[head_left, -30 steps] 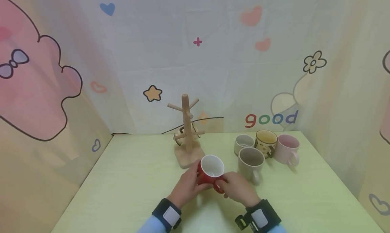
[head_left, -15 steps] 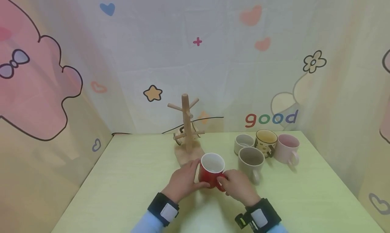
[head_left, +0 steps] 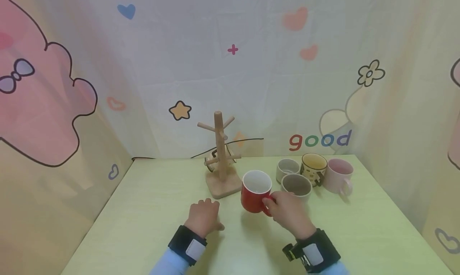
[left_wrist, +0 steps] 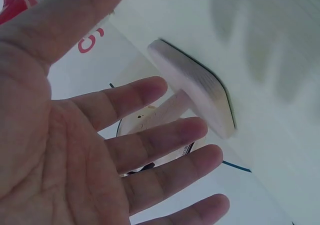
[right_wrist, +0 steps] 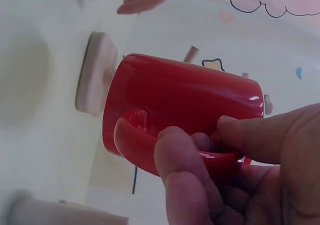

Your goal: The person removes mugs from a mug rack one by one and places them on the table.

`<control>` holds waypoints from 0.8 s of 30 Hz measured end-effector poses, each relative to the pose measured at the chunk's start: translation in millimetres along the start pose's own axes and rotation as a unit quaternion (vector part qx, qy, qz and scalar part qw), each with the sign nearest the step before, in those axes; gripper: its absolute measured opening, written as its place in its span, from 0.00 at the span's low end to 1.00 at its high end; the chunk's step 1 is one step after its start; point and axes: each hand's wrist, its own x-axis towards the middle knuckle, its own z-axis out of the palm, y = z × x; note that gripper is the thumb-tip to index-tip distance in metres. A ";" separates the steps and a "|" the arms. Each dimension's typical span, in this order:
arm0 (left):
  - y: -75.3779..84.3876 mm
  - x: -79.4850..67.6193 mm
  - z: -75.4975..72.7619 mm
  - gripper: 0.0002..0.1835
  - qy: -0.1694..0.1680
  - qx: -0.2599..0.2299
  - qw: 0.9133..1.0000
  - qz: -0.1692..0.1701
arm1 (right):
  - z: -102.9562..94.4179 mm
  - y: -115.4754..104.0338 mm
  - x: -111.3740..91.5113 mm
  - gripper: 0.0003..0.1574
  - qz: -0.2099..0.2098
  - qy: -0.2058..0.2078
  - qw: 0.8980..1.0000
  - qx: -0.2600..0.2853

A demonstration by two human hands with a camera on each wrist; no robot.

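Note:
A red mug (head_left: 252, 199) with a white inside hangs above the table, upright, its handle toward my right hand (head_left: 290, 213). In the right wrist view the thumb and fingers pinch the mug's handle (right_wrist: 145, 147). My left hand (head_left: 204, 217) is apart from the mug, over the table to its left. Its fingers (left_wrist: 165, 140) are spread and hold nothing in the left wrist view. Behind the hands stands a wooden mug tree (head_left: 220, 147) with several pegs. A patterned mug (head_left: 230, 152) hangs on its far side, partly hidden by the post.
Right of the red mug stand a grey-beige mug (head_left: 295, 184), partly covered by my right hand, a small whitish cup (head_left: 287, 169), a yellow patterned mug (head_left: 314, 167) and a pink mug (head_left: 338, 175). A printed curtain (head_left: 172, 47) closes off the table's back edge.
My left hand has let go of the red mug and drawn back to the left. The right hand has raised the mug and carried it slightly right, away from the mug tree's base.

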 end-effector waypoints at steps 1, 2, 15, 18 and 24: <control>-0.2 -0.1 -0.1 0.30 0.000 0.001 1.000 0.001 | -4.1 -0.7 -0.3 0.11 -0.006 0.007 1.000 -0.002; -0.2 -0.3 -0.1 0.30 0.001 0.001 1.000 0.002 | -8.1 -1.2 -0.3 0.11 -0.012 0.013 1.000 -0.005; 0.5 -0.8 1.6 0.28 0.015 0.003 1.000 -0.004 | -60.0 6.8 1.5 0.14 -0.016 0.083 0.996 -0.026; 0.1 0.0 2.6 0.27 0.017 0.001 1.000 -0.005 | -69.7 11.0 0.3 0.16 -0.007 0.103 0.994 -0.024; -1.1 1.7 5.2 0.27 0.017 -0.001 1.000 -0.006 | -84.2 23.2 -1.2 0.17 -0.002 0.128 0.992 -0.019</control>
